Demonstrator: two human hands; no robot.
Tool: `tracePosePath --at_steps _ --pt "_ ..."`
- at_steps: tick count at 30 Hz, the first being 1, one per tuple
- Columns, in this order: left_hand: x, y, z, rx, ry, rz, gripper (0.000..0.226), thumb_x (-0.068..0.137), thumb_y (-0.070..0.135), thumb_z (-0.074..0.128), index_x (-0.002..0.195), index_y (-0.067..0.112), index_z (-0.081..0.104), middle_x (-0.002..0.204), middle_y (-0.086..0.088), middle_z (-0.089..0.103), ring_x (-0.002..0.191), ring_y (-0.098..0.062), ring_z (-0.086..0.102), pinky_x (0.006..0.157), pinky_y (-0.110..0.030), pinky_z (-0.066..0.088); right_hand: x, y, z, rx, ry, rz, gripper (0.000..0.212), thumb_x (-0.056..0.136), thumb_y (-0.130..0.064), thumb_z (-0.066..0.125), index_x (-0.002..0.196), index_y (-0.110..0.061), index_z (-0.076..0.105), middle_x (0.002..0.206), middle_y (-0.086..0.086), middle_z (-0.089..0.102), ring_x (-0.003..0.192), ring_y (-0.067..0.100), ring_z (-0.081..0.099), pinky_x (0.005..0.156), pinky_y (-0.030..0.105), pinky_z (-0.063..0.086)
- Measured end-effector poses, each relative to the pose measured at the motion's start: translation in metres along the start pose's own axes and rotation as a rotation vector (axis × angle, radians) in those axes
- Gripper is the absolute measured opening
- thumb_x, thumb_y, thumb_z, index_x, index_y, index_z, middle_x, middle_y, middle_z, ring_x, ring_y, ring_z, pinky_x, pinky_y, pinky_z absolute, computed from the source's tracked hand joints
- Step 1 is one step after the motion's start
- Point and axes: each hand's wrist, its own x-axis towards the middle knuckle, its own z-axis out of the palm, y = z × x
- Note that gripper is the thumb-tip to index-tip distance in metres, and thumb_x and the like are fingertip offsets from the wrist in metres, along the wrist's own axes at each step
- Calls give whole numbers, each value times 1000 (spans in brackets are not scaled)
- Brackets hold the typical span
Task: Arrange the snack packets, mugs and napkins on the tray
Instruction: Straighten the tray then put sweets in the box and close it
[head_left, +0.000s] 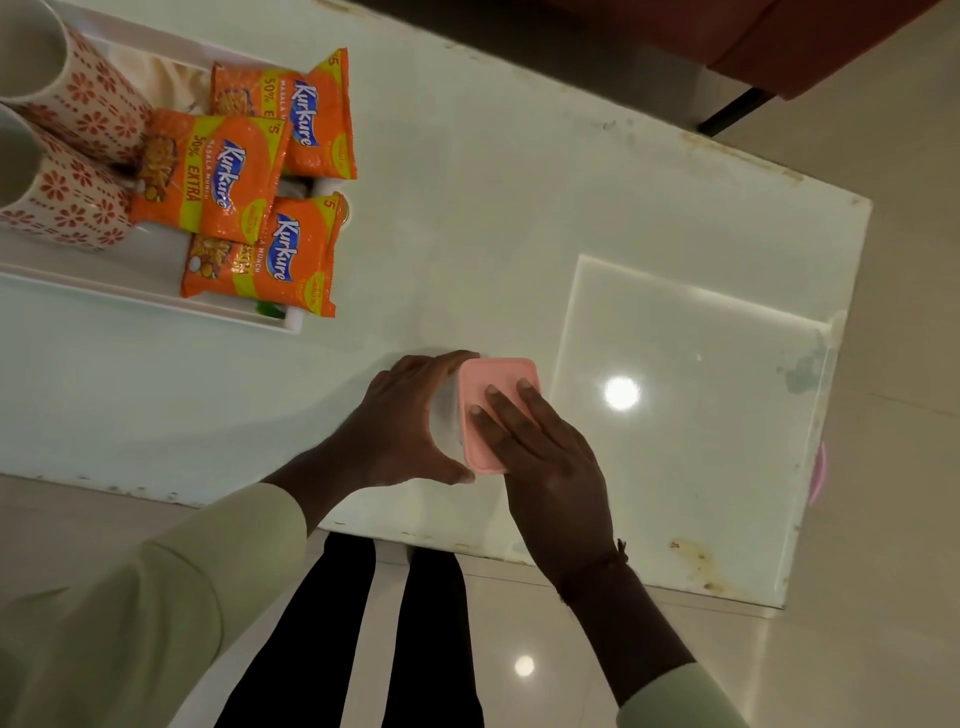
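Note:
A white tray lies at the upper left of the table. On it stand two white mugs with red flower patterns, and three orange snack packets lie overlapping. A cream napkin shows behind the packets. Near the table's front edge stands a clear plastic container with a pink lid. My left hand wraps around the container's side. My right hand rests flat with its fingers on the pink lid.
The glass-topped table has a square frosted panel at the right, with a bright light reflection. A dark red seat stands beyond the far edge. A pink object peeks out at the table's right edge.

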Motion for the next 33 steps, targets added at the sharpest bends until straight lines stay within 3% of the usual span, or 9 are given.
tracePosePath --at_steps 6,12,16,18,21,25,27,30,33 --pt "-1 2 -1 1 17 25 114 48 62 86 144 29 34 144 10 46 128 -12 38 109 -39 33 -3 0 5 -16 -80 21 58 84 -2 72 136 -21 58 147 -3 52 143 25 38 102 42 48" --pt "0 4 -8 36 -78 -10 126 46 62 88 149 30 22 152 8 36 136 -17 32 113 -43 31 -4 1 5 5 -127 30 55 88 -12 71 139 -23 55 150 -4 48 145 24 34 103 45 48" --pt "-3 3 -23 37 -190 -38 136 38 81 76 151 39 12 159 10 24 141 -14 25 113 -42 28 -6 3 3 49 -237 51 61 91 -28 67 147 -24 44 157 -7 35 150 19 20 107 47 44" --pt "-5 2 -26 -69 -149 -85 115 52 81 70 150 39 24 156 12 32 136 -8 32 112 -41 32 -8 5 4 75 -285 56 65 92 -35 64 150 -25 38 161 -10 27 152 16 12 110 47 41" --pt "-5 2 -22 -318 35 -162 63 83 61 55 137 28 55 139 9 57 120 -2 53 105 -34 45 -9 3 7 116 -281 78 64 93 -34 64 151 -26 37 161 -11 25 152 15 9 111 47 39" --pt "-3 8 -15 -424 230 -273 27 94 36 60 116 24 71 106 11 74 89 -2 69 83 -26 53 -7 -6 6 309 -50 178 52 87 -36 70 135 -19 59 150 -6 45 147 17 32 110 43 42" --pt "0 11 -12 -498 277 -332 15 92 32 63 102 28 74 91 14 75 75 -5 70 73 -29 53 -2 -11 3 440 158 316 44 86 -31 72 128 -19 64 141 -5 57 135 11 48 106 28 45" --pt "4 20 -9 -627 317 -389 11 88 29 69 95 25 76 84 10 76 71 -10 71 69 -28 51 21 -8 -3 729 309 788 33 87 -30 72 120 -27 68 120 -12 69 112 -1 61 86 13 50" --pt "6 28 -5 -635 345 -406 14 85 30 73 97 22 76 82 5 75 73 -14 71 72 -31 55 40 6 -1 1176 217 1175 26 88 -32 70 114 -25 69 112 -4 72 105 11 65 85 26 53"
